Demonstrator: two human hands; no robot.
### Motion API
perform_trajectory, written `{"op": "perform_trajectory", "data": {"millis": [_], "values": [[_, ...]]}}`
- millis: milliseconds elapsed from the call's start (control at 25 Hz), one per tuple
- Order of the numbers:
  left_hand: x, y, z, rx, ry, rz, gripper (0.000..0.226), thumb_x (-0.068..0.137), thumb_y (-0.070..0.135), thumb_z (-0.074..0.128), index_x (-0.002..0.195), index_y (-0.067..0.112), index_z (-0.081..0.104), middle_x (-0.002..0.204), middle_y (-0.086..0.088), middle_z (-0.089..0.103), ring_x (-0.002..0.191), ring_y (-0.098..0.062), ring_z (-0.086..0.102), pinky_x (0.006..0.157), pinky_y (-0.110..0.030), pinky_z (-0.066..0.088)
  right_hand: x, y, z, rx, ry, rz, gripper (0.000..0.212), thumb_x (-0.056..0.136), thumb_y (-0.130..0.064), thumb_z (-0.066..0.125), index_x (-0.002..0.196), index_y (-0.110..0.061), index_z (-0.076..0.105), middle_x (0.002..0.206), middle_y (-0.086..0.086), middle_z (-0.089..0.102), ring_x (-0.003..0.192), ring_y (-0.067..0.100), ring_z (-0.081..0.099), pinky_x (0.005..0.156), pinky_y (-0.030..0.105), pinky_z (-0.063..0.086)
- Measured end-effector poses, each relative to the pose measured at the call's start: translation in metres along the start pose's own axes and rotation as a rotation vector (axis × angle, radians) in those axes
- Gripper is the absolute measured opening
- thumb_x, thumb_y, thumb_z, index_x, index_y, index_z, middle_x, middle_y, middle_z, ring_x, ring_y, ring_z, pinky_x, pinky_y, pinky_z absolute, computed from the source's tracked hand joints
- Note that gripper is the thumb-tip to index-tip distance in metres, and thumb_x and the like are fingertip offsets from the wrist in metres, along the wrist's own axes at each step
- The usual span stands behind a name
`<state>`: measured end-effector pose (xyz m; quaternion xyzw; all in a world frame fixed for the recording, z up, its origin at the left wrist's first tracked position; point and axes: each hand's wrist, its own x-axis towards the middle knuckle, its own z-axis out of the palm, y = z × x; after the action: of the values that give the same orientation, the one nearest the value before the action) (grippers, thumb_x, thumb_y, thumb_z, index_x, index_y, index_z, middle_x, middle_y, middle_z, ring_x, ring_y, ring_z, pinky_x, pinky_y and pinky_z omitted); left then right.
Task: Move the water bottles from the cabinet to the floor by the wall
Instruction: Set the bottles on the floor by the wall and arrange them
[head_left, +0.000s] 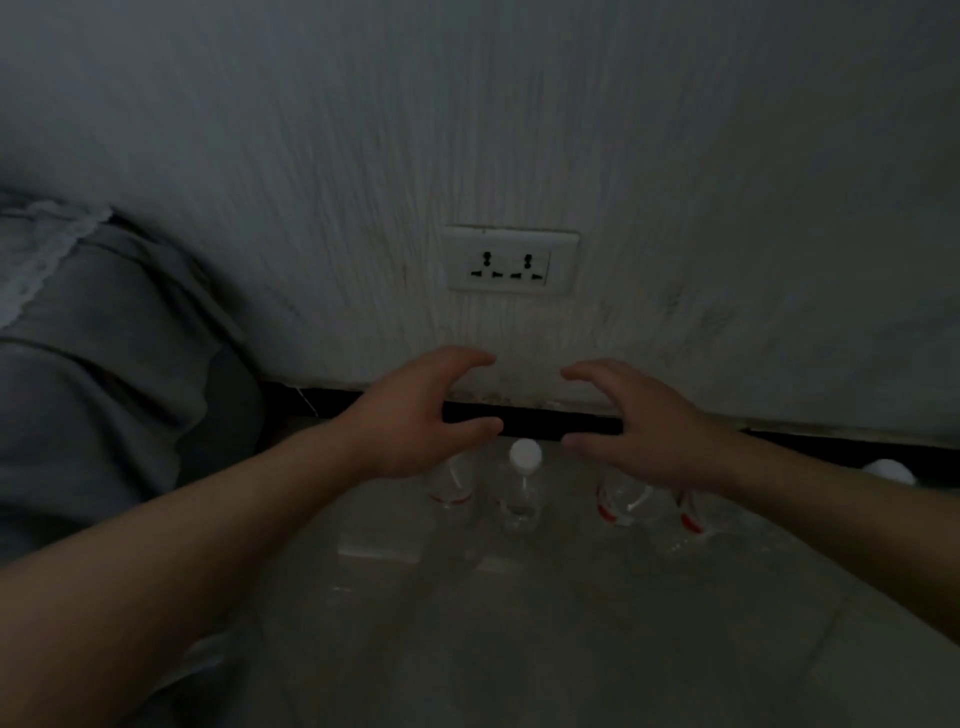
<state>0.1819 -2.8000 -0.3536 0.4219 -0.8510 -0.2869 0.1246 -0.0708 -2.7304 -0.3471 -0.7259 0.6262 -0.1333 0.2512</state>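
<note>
Left hand (415, 410), right hand (644, 421): both grips spread, empty, above upright water bottles (521, 488) on floor (519, 649) by wall (519, 130).

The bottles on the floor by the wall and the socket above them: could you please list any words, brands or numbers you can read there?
None can be read.
Bottle labels: red bands only, print too blurred and dark.
White bottle cap: no visible marking.
Wall socket: plain plate, only pin holes, no text.

Dim room: textured white wall (519, 130) with socket (510, 261), dark skirting (545, 423), tiled floor (571, 649).
</note>
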Motion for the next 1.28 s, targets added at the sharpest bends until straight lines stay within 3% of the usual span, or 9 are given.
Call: {"op": "perform_trajectory", "data": {"millis": [160,400,760,1000,1120,1280], "values": [[0.017,0.039,0.009,0.141,-0.072,0.018,0.074,0.084,0.052,0.066,0.147,0.028,0.037,0.152,0.006,0.039,0.137,-0.01,0.038,0.11,-0.019,0.027,-0.024,0.032,-0.034,-0.102,0.027,0.039,0.069,0.083,-0.044,0.07,0.142,-0.019,0.043,0.146,0.002,0.044,0.133,0.016,0.042,0.103,0.019,0.028],[0.043,0.134,0.046,0.202,-0.155,0.034,0.075,0.086,0.052,0.064,0.15,0.029,0.032,0.156,0.005,0.034,0.141,-0.016,0.035,0.114,-0.03,0.029,-0.101,0.092,-0.097,-0.169,-0.07,0.124,0.072,0.086,-0.049,0.064,0.147,-0.025,0.034,0.152,-0.002,0.035,0.136,0.015,0.037,0.107,0.024,0.03],[0.087,0.255,0.116,0.203,-0.206,0.082,0.07,0.087,0.051,0.064,0.148,0.036,0.034,0.152,0.009,0.039,0.137,-0.009,0.038,0.105,-0.021,0.029,-0.178,0.192,-0.16,-0.214,-0.117,0.126,0.079,0.082,-0.05,0.069,0.147,-0.025,0.032,0.154,-0.003,0.033,0.138,0.016,0.035,0.11,0.026,0.03],[0.11,0.3,0.166,0.263,-0.245,0.077,0.067,0.087,0.048,0.066,0.146,0.037,0.036,0.148,0.01,0.043,0.134,-0.009,0.042,0.105,-0.022,0.032,-0.194,0.252,-0.167,-0.231,-0.156,0.116,0.083,0.074,-0.049,0.075,0.143,-0.026,0.037,0.143,-0.003,0.042,0.125,0.017,0.045,0.102,0.03,0.041],[0.117,0.31,0.183,0.307,-0.255,0.055,0.067,0.086,0.048,0.067,0.145,0.035,0.038,0.147,0.011,0.045,0.132,-0.01,0.045,0.107,-0.027,0.037,-0.194,0.263,-0.162,-0.221,-0.213,0.093,0.073,0.072,-0.043,0.077,0.136,-0.027,0.045,0.13,-0.002,0.049,0.112,0.017,0.052,0.095,0.034,0.049],[0.126,0.319,0.203,0.373,-0.306,0.08,0.065,0.084,0.047,0.068,0.142,0.034,0.042,0.14,0.011,0.051,0.123,-0.01,0.05,0.098,-0.025,0.039,-0.191,0.274,-0.156,-0.25,-0.288,0.081,0.07,0.072,-0.036,0.077,0.134,-0.026,0.046,0.123,-0.001,0.049,0.104,0.017,0.052,0.089,0.036,0.052]]}}
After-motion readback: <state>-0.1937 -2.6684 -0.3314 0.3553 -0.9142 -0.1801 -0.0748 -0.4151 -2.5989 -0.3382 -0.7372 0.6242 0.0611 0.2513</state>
